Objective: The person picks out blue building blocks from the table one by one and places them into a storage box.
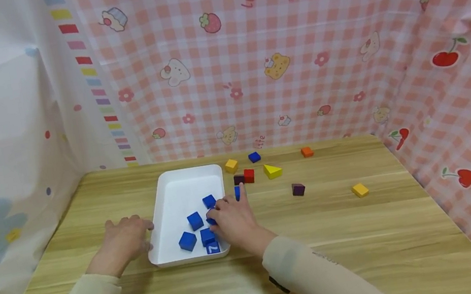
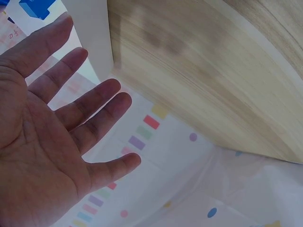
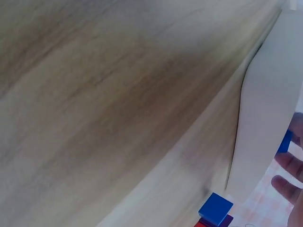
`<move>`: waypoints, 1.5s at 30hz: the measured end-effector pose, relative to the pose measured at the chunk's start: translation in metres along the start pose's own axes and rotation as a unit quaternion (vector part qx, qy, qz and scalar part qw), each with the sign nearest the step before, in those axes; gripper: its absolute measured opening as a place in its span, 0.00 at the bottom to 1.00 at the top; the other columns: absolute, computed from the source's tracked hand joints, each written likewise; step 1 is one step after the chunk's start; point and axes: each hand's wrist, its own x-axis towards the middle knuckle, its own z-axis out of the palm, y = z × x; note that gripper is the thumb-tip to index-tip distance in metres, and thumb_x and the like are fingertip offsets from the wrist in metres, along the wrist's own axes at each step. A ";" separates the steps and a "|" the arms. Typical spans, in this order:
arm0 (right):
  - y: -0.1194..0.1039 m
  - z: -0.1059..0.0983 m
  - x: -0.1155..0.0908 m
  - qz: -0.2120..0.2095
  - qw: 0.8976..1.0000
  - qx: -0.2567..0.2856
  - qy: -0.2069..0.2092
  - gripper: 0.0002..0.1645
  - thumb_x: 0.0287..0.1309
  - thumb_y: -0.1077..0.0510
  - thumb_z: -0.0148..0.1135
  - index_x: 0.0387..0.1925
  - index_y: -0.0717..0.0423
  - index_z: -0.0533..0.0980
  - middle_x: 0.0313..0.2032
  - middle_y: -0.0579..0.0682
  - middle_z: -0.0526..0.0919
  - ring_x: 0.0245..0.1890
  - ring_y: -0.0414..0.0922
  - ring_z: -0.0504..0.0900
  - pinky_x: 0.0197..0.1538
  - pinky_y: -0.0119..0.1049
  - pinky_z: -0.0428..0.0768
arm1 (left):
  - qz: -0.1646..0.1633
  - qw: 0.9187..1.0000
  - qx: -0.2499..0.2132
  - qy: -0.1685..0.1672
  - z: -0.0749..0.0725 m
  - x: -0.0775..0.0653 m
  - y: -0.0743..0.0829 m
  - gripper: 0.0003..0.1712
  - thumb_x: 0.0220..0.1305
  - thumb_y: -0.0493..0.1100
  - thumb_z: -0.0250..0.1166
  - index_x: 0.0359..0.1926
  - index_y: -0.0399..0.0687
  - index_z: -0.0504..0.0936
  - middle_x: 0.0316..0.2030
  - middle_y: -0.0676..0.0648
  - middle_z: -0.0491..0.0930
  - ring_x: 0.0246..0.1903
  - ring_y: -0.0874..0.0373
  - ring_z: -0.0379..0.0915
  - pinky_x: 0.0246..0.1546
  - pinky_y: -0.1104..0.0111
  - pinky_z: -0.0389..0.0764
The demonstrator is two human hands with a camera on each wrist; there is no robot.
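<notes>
A white tray (image 1: 181,190) lies on the table with several blue blocks in it, among them a cube (image 1: 195,221), another cube (image 1: 188,241) and a flat piece (image 1: 212,248) marked 7. Over the tray's right side, my right hand (image 1: 237,221) pinches a blue block (image 3: 285,142) between thumb and fingers; the hand partly hides it. Beside the tray's left wall is my left hand (image 1: 124,239). Its fingers are spread with nothing in the palm, as the left wrist view shows. Just right of the tray stands a blue block (image 1: 237,193), partly behind my right hand.
Right of the tray lie a red cube (image 1: 249,175), dark purple blocks (image 1: 298,189), a yellow triangular block (image 1: 273,171), yellow-orange blocks (image 1: 360,190), an orange block (image 1: 307,152) and a blue block (image 1: 254,157). A checked cloth (image 1: 241,64) hangs behind the table.
</notes>
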 end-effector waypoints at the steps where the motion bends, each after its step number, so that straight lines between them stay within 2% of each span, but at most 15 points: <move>1: 0.000 0.001 0.000 -0.005 1.000 0.002 0.000 0.25 0.64 0.35 0.59 0.60 0.33 0.78 0.54 0.42 0.81 0.63 0.48 0.72 0.69 0.70 0.42 | 0.001 1.000 0.000 0.002 0.000 0.000 0.000 0.24 0.52 0.42 0.76 0.51 0.43 0.84 0.43 0.35 0.80 0.46 0.34 0.74 0.53 0.25 0.57; 5: -0.001 0.002 0.000 -0.017 1.000 0.004 0.004 0.27 0.63 0.32 0.57 0.61 0.32 0.77 0.56 0.41 0.80 0.64 0.47 0.71 0.70 0.70 0.43 | 0.002 1.000 -0.001 0.006 0.000 0.000 0.000 0.24 0.52 0.42 0.76 0.51 0.43 0.84 0.43 0.35 0.80 0.47 0.34 0.74 0.53 0.25 0.57; 13: 0.011 -0.009 0.001 0.024 0.999 0.031 0.024 0.27 0.63 0.34 0.59 0.62 0.34 0.77 0.58 0.44 0.79 0.64 0.49 0.70 0.70 0.69 0.39 | 0.005 1.000 -0.001 0.012 0.001 -0.001 0.000 0.23 0.52 0.42 0.76 0.51 0.43 0.84 0.43 0.35 0.80 0.46 0.34 0.74 0.52 0.26 0.58; 20: 0.036 -0.011 0.003 0.050 0.998 0.023 0.029 0.28 0.63 0.34 0.59 0.62 0.35 0.77 0.60 0.46 0.78 0.64 0.51 0.71 0.69 0.70 0.40 | 0.005 1.000 0.001 0.007 0.000 -0.002 0.000 0.23 0.53 0.42 0.76 0.51 0.43 0.84 0.43 0.35 0.80 0.46 0.34 0.74 0.52 0.25 0.58; 31: 0.080 0.000 0.000 0.102 0.993 0.023 0.051 0.26 0.62 0.37 0.63 0.59 0.38 0.79 0.58 0.48 0.79 0.63 0.55 0.72 0.69 0.71 0.43 | 0.002 1.000 0.007 0.004 0.000 0.000 0.000 0.24 0.52 0.43 0.76 0.51 0.43 0.84 0.43 0.35 0.80 0.47 0.33 0.75 0.52 0.26 0.60; 38: 0.100 0.002 0.000 0.133 0.989 0.040 0.049 0.26 0.63 0.37 0.62 0.59 0.38 0.79 0.59 0.49 0.79 0.63 0.56 0.72 0.69 0.70 0.39 | -0.001 1.000 0.003 0.000 -0.001 -0.001 0.002 0.24 0.53 0.42 0.76 0.52 0.43 0.84 0.44 0.35 0.80 0.48 0.33 0.74 0.53 0.25 0.58; 45: 0.103 0.005 0.012 0.130 0.990 0.043 0.023 0.28 0.63 0.36 0.61 0.61 0.38 0.77 0.62 0.50 0.77 0.66 0.56 0.69 0.69 0.71 0.36 | -0.002 1.000 0.002 -0.002 -0.001 -0.001 0.001 0.24 0.53 0.42 0.75 0.52 0.42 0.84 0.45 0.34 0.79 0.48 0.32 0.73 0.54 0.25 0.57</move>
